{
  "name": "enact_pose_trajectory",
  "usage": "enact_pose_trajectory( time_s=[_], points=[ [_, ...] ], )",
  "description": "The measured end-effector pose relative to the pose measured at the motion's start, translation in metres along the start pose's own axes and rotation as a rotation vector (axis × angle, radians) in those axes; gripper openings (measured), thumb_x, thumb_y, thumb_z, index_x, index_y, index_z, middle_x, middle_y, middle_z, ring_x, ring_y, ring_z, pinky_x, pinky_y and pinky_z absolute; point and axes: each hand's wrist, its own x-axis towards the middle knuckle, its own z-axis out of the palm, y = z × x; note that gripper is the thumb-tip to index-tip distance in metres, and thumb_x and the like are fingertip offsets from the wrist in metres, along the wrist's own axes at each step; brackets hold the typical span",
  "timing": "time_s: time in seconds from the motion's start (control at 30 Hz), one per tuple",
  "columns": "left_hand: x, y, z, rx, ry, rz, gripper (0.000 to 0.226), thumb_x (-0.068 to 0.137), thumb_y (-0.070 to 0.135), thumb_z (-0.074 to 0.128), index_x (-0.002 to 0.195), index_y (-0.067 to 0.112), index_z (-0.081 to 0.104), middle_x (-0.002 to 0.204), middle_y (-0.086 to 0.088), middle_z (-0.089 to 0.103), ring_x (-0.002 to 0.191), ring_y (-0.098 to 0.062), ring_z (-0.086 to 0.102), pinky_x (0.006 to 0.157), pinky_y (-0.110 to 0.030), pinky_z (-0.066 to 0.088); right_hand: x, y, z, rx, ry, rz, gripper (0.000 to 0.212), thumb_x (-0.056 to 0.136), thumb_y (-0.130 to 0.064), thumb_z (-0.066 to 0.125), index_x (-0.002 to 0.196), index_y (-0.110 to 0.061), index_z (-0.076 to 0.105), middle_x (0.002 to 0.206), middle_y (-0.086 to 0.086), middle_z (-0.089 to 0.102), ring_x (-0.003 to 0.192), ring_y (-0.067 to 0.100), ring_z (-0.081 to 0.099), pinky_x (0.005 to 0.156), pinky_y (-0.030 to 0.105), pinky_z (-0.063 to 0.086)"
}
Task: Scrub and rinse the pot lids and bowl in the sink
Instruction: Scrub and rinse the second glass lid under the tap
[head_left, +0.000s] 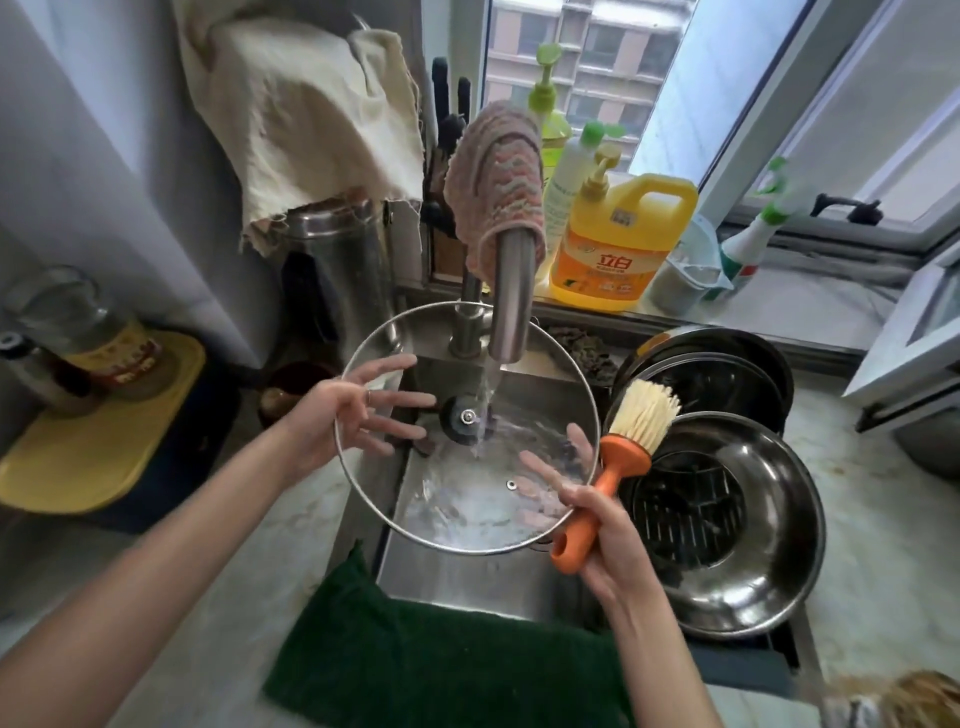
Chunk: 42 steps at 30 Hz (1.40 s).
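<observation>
Currently glass pot lid held over sink under faucet stream, steadied by left hand, fingers spread. Dish brush pinched in right hand, fingers touching lid. Lid best rotated slowly so whole surface is flushed.

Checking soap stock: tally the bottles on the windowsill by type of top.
Pump tops: 2, the green-topped bottle and the yellow jug
Plain cap: 1, the white bottle
Spray trigger: 1, the spray bottle
Total: 4
</observation>
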Motion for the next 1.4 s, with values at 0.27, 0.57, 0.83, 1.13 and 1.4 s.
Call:
enact_pose_trajectory(
  time_s=[0.27, 0.57, 0.83, 1.13, 1.4],
  points=[
    [0.064, -0.043, 0.052, 1.404, 0.653, 0.046, 0.066, 0.090, 0.030, 0.041, 0.151, 0.018, 0.018, 0.154, -0.016, 0.025, 0.142, -0.035, 0.021, 0.113, -0.047, 0.022, -0.010, 0.005, 0.000, 0.009, 0.216, -0.119, 0.060, 0.087, 0.009, 0.035, 0.132, -0.029, 0.046, 0.104, 0.022, 0.067, 0.077, 0.030, 0.069, 0.062, 0.040, 0.058],
    [0.077, -0.074, 0.073, 1.687, 0.104, 0.268, 0.055, 0.102, 0.037, 0.018, 0.150, 0.031, -0.007, 0.158, 0.006, -0.014, 0.146, -0.012, -0.011, 0.116, -0.040, -0.011, -0.013, 0.011, -0.003, -0.009, 0.326, -0.100, 0.057, 0.089, 0.010, 0.037, 0.129, -0.028, 0.050, 0.103, 0.023, 0.069, 0.078, 0.032, 0.070, 0.061, 0.040, 0.059],
    [0.064, -0.095, 0.105, 1.619, -0.206, 0.393, 0.055, 0.102, 0.039, 0.018, 0.149, 0.032, -0.008, 0.158, 0.008, -0.016, 0.144, -0.008, -0.016, 0.115, -0.038, -0.014, -0.015, 0.008, -0.011, -0.009, 0.354, -0.043, 0.056, 0.089, 0.009, 0.038, 0.129, -0.028, 0.051, 0.105, 0.023, 0.068, 0.078, 0.032, 0.071, 0.058, 0.039, 0.058],
    [0.120, -0.067, 0.060, 1.875, 0.089, 0.260, 0.076, 0.086, 0.054, -0.001, 0.152, 0.016, 0.001, 0.160, -0.009, 0.005, 0.148, -0.024, 0.001, 0.116, -0.052, -0.005, -0.015, 0.014, -0.015, 0.111, 0.333, 0.006, 0.059, 0.087, 0.010, 0.032, 0.129, -0.026, 0.049, 0.096, 0.018, 0.072, 0.079, 0.030, 0.072, 0.057, 0.036, 0.058],
    [0.078, -0.051, 0.058, 1.906, -0.264, 0.466, 0.067, 0.089, 0.056, 0.004, 0.151, 0.030, 0.000, 0.159, 0.007, -0.004, 0.147, -0.012, -0.005, 0.118, -0.039, -0.005, -0.011, 0.021, -0.016, 0.212, 0.324, 0.054, 0.066, 0.075, 0.008, 0.043, 0.138, -0.010, 0.045, 0.097, 0.018, 0.072, 0.089, 0.032, 0.071, 0.073, 0.046, 0.059]
  ],
)
